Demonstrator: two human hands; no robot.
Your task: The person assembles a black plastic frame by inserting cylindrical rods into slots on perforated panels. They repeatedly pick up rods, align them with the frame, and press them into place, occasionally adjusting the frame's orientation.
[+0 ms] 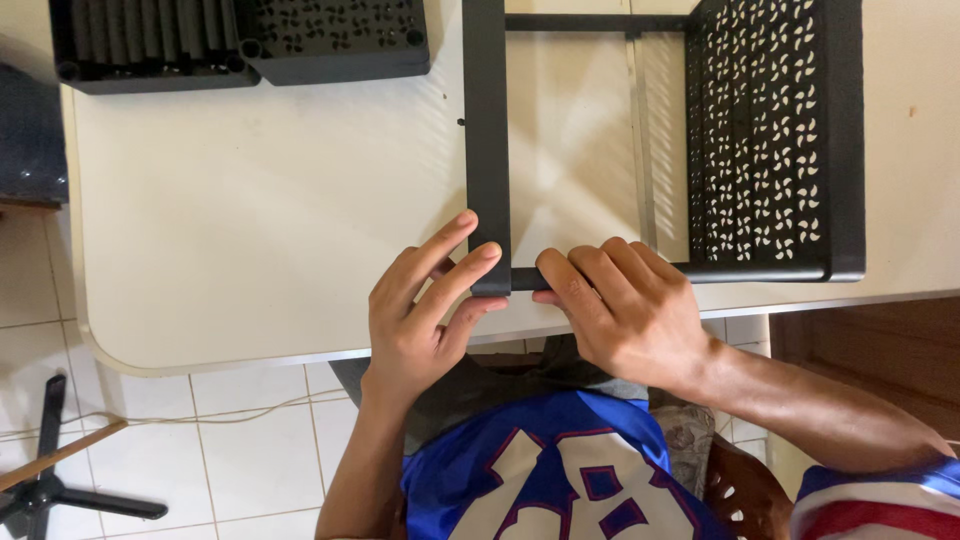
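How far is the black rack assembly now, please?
Done: one patterned panel sits joined in the frame. In hand: left hand and right hand press the frame's near corner. Left: two more panels lie loose on the table.

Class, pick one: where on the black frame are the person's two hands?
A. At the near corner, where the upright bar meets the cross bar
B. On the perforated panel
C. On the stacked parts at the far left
A: the left hand and right hand both grip the near corner of the black frame.

Cream table (250, 220), black frame (488, 150) with perforated panel (765, 140), stacked black parts (240, 40) at far edge
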